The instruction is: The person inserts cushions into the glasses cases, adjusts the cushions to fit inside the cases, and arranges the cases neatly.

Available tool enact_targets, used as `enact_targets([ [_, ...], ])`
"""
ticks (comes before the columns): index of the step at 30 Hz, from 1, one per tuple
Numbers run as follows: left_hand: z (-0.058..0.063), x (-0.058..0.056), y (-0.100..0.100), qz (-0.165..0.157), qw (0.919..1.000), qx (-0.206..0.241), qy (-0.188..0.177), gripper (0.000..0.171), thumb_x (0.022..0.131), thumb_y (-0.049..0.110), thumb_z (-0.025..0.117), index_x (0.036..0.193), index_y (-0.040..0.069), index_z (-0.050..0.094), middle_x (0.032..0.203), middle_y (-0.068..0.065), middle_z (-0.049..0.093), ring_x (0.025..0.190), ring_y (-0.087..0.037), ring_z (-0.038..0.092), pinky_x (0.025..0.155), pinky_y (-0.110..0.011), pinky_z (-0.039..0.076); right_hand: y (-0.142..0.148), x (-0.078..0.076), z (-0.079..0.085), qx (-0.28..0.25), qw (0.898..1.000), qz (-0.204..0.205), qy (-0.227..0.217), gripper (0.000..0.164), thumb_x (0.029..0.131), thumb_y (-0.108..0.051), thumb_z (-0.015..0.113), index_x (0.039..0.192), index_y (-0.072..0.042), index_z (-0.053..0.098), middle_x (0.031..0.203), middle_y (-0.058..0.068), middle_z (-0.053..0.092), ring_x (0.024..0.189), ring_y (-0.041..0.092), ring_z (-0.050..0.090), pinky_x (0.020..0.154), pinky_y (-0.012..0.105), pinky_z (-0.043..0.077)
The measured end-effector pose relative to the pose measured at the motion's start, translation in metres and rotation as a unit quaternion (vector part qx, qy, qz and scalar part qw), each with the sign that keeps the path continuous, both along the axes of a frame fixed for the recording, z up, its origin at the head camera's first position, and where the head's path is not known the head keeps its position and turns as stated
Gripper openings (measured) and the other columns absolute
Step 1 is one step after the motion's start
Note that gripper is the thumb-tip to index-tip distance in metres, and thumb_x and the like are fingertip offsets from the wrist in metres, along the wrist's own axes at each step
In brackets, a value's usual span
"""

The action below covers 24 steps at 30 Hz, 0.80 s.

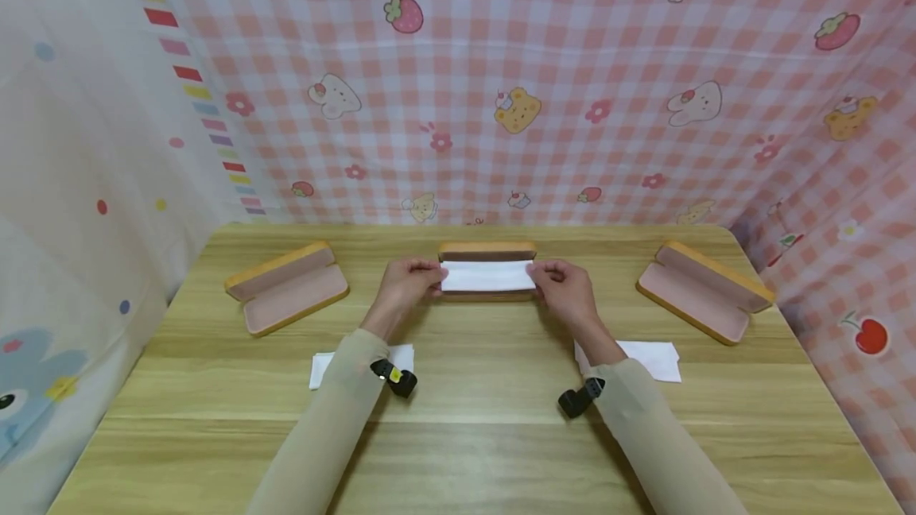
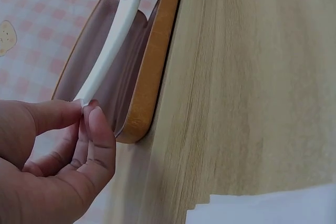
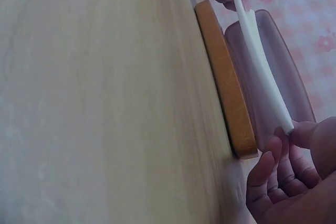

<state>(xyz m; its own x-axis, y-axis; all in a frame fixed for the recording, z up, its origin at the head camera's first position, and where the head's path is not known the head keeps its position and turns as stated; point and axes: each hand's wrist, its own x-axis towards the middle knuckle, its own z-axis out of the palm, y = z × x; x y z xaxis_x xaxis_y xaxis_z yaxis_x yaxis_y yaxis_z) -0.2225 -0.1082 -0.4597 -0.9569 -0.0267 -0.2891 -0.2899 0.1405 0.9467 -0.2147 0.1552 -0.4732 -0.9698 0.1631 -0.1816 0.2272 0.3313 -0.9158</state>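
Note:
Both hands hold a folded white cloth (image 1: 488,276) stretched between them as a narrow strip. My left hand (image 1: 409,283) pinches its left end between thumb and fingertips, and my right hand (image 1: 568,291) pinches the right end the same way. Directly beneath the strip lies an open tan glasses case (image 2: 143,95), its hinged lid standing at the back and its inside lined in dull pink. Seen from the right wrist, the cloth (image 3: 261,66) hangs over the hollow of the case with a slight bend, its folded layers parting near the far end.
Another open glasses case (image 1: 296,296) sits at the table's left, and a third open case (image 1: 690,304) at the right, both angled. White folded pieces (image 1: 404,358) lie partly under the left forearm; more white folded material (image 1: 657,360) lies by the right forearm. A checked curtain (image 1: 458,102) hangs behind the table.

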Motion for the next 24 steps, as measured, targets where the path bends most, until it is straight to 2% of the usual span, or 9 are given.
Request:
enact_targets([
  [5, -0.0019, -0.0038, 0.0017, 0.005, 0.9999, -0.01, -0.001, 0.017, 0.093, 0.007, 0.074, 0.106, -0.003, 0.073, 0.092, -0.009, 0.072, 0.069, -0.011, 0.066, 0.068, -0.024, 0.061, -0.0018, -0.0028, -0.0015, 0.027, 1.0, -0.007, 0.007, 0.028, 0.1, -0.032, 0.068, 0.111, -0.007, 0.073, 0.093, 0.007, 0.072, 0.075, 0.013, 0.064, 0.06, 0.02, 0.052],
  [12, -0.0056, -0.0066, 0.002, 0.005, 0.9995, -0.031, -0.001, 0.015, 0.092, 0.008, 0.075, 0.103, -0.002, 0.075, 0.089, -0.011, 0.073, 0.069, -0.012, 0.066, 0.068, -0.027, 0.062, -0.0052, -0.0046, -0.0043, 0.053, 0.998, -0.005, 0.033, 0.023, 0.098, -0.027, 0.069, 0.105, -0.006, 0.075, 0.088, 0.005, 0.072, 0.07, 0.01, 0.064, 0.06, 0.018, 0.048],
  [19, -0.0067, -0.0075, 0.0032, 0.005, 0.9991, -0.042, -0.002, 0.014, 0.092, 0.008, 0.076, 0.102, -0.002, 0.074, 0.085, -0.011, 0.073, 0.065, -0.012, 0.065, 0.063, -0.025, 0.06, -0.0065, -0.0053, -0.0065, 0.104, 0.992, -0.002, 0.069, 0.023, 0.096, -0.029, 0.072, 0.098, -0.007, 0.076, 0.085, 0.006, 0.072, 0.071, 0.012, 0.06, 0.063, 0.022, 0.047],
  [24, -0.0073, -0.0073, 0.004, 0.003, 0.9981, -0.061, 0.003, 0.012, 0.09, 0.008, 0.077, 0.098, -0.001, 0.075, 0.082, -0.008, 0.073, 0.063, -0.012, 0.063, 0.06, -0.024, 0.058, -0.0061, -0.0056, -0.0088, 0.131, 0.989, -0.003, 0.068, 0.022, 0.096, -0.03, 0.073, 0.097, -0.008, 0.075, 0.087, 0.007, 0.072, 0.073, 0.014, 0.061, 0.063, 0.023, 0.047],
])
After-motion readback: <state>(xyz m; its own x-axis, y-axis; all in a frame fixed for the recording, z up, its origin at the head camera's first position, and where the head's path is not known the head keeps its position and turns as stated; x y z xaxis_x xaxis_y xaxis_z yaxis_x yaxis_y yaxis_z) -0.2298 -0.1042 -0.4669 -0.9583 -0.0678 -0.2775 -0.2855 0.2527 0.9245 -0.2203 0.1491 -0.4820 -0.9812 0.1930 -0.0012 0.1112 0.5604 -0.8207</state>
